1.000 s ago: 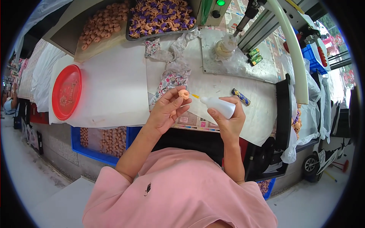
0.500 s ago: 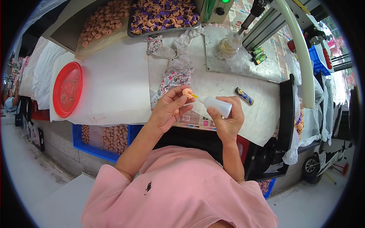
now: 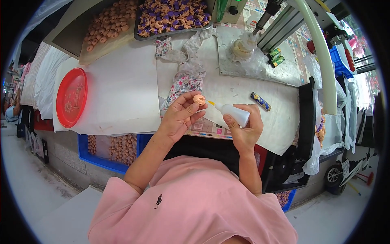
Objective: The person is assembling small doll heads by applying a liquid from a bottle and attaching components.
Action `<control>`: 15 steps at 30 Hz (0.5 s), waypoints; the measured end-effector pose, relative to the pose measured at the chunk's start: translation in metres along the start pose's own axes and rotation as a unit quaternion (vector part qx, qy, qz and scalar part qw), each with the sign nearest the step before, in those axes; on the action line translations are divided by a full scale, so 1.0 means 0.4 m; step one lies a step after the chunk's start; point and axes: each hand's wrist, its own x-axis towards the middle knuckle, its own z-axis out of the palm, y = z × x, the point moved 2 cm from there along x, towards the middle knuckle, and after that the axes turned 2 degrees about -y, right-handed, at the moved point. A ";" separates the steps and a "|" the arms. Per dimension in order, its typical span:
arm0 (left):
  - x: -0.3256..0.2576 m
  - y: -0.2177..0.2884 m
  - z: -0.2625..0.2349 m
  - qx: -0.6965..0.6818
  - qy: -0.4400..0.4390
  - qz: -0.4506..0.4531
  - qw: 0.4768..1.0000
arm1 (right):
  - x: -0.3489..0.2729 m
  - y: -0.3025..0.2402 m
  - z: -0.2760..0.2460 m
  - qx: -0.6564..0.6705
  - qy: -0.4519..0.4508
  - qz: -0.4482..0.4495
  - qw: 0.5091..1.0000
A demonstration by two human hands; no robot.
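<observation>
A small blue-and-yellow wrapped pack [image 3: 260,101] lies on the table just right of the hands' grip. Two green cylindrical labelled packs [image 3: 276,57] stand farther beyond it.

Round tray [image 3: 71,97] far left on table [image 3: 122,93]; two bins [image 3: 170,16] behind; lighter [image 3: 260,101] right

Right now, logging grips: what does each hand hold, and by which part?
Left hand pinches a small peach piece at its fingertips; right hand grips the white squeeze bottle around its body.
</observation>
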 end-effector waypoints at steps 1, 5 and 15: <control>0.000 -0.001 0.002 0.000 0.001 0.005 1.000 | -0.002 -0.001 -0.004 -0.003 0.000 -0.006 1.000; 0.009 -0.010 -0.003 0.000 0.000 0.012 1.000 | -0.005 0.006 -0.009 -0.005 -0.005 -0.003 1.000; 0.006 -0.013 0.000 0.001 -0.010 0.027 1.000 | -0.014 0.002 -0.007 0.006 0.000 -0.013 1.000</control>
